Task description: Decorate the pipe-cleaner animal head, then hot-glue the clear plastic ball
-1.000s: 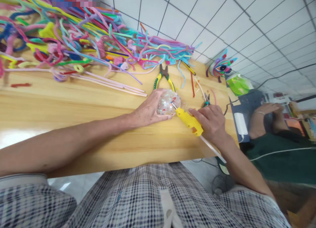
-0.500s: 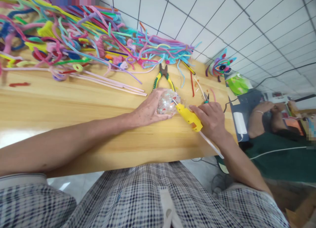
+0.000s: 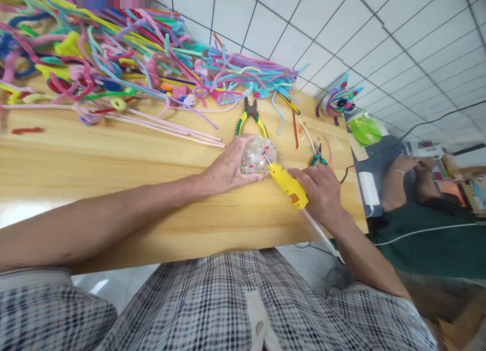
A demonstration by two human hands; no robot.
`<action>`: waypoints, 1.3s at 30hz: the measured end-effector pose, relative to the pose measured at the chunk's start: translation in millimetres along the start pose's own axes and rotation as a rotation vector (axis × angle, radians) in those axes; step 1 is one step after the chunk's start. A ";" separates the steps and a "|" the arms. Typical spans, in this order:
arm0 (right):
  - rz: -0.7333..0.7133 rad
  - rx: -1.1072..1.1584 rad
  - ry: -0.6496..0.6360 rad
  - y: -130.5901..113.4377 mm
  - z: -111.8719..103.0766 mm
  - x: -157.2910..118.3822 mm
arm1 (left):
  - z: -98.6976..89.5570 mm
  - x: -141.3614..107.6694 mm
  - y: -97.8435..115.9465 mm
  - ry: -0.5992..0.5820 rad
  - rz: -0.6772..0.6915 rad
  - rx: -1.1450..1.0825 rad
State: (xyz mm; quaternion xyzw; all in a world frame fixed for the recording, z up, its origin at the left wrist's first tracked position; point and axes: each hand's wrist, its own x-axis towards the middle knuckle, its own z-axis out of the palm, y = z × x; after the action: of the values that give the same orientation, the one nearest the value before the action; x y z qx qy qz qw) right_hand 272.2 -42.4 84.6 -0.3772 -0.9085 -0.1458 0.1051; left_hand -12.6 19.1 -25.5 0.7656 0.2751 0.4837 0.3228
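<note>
My left hand (image 3: pixel 231 163) is wrapped round a clear, shiny ball (image 3: pixel 252 161) with small coloured bits on or in it. In my right hand (image 3: pixel 321 189) is a yellow hot glue gun (image 3: pixel 288 184), its metal tip at the ball's right side. Whether the tip touches the ball I cannot tell. A clear glue stick (image 3: pixel 319 229) sticks out of the gun's rear end. Just behind the ball lie pliers (image 3: pixel 250 109) with yellow and green handles. Small teal-handled pliers (image 3: pixel 318 156) lie beyond my right hand.
Many coloured pipe cleaners (image 3: pixel 152 62) cover the back left of the wooden table (image 3: pixel 114 163). A colourful pipe-cleaner figure (image 3: pixel 337 103) stands at the back right near a green packet (image 3: pixel 364 129). Another person's arms (image 3: pixel 398 181) are at the right, by a white adapter (image 3: pixel 368 188).
My right hand and the glue gun have shifted slightly left and down, the tip moving across the ball. More of the teal-handled pliers shows. My left hand keeps its hold.
</note>
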 end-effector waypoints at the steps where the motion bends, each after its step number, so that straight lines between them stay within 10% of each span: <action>1: 0.000 -0.001 0.004 -1.3 -0.4 0.6 | -0.1 0.1 0.2 0.000 -0.011 -0.001; 39: 0.019 0.005 0.114 -25.0 -4.2 5.4 | 2.3 0.7 -0.8 0.020 0.012 0.032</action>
State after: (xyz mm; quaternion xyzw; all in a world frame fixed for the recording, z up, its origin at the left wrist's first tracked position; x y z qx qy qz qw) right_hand 250.8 -57.1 85.5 -0.3766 -0.8977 -0.1640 0.1591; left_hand -10.3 19.6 -26.5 0.7672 0.2816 0.4889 0.3050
